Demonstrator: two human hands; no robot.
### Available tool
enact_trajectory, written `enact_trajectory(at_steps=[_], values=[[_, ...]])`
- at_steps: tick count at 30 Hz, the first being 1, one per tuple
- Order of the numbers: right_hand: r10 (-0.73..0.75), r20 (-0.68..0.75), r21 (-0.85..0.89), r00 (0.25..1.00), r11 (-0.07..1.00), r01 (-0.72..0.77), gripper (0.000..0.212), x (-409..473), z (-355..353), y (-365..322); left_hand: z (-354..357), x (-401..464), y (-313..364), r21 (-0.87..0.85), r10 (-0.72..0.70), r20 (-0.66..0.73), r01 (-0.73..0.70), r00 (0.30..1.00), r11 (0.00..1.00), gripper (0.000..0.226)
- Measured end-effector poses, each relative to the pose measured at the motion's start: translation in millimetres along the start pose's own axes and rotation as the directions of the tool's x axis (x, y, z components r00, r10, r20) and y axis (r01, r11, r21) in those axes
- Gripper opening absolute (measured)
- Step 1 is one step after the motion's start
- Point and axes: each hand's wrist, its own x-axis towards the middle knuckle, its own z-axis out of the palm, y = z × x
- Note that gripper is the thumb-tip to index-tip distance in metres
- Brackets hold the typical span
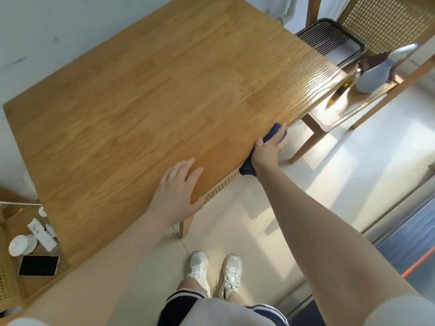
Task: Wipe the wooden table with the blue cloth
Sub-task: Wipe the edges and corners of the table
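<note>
— What are the fingers doing?

— The right hand (268, 149) is pressed down on the blue cloth (274, 135) at the near right edge of the wooden table (131, 95). Its fingers curl over the cloth and grip it, the thumb out on the tabletop side. The cloth is bunched under the palm, with one end showing beyond the fingertips and the other hanging off the edge by the wrist. The arm reaches in straight from the lower right.

— And the other hand?

— The left hand (176, 189) lies flat on the table near the same edge, fingers spread and relaxed, holding nothing. Its forearm comes in from the lower left.

— How many of each?

— Two hands, one cloth, one table. Two white sneakers (231, 274) stand on the pale floor below.

— What else is around?

— A chair with a woven back (386, 20) stands past the far right corner, with a dark slatted tray (334, 36) beside it and a pale blue bottle (374, 76) on the lower surface there; that area is blurred. At lower left, a low shelf holds a dark phone (38, 265), a round white lid (17, 244) and a white box (41, 234).
</note>
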Motion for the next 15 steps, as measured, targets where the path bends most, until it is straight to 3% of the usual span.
enact_trajectory(at_steps=[3, 6, 9, 15], values=[[-0.014, 0.091, -0.147, 0.996, 0.989, 0.027, 0.075, -33.1, 18.0, 10.2, -7.2, 27.3, 18.9, 0.012, 0.100, -0.013, -0.100, 0.995, 0.995, 0.074], [0.011, 0.154, -0.080, 0.988, 0.997, 0.001, 0.076, -44.3, 27.2, 14.2, -14.3, 58.1, 33.4, 0.030, 0.138, 0.025, -0.139, 0.990, 0.990, 0.083], [0.016, 0.140, -0.039, 0.990, 0.999, -0.010, 0.075, -22.8, 15.5, 6.0, -21.5, 85.2, 42.0, -0.008, 0.133, 0.089, -0.133, 0.987, 0.991, 0.090], [0.044, 0.043, 0.024, 0.998, 0.999, -0.045, 0.067, 40.1, -16.4, -13.5, -26.1, 148.9, 57.4, -0.003, 0.197, 0.070, -0.197, 0.978, 0.980, 0.106]])
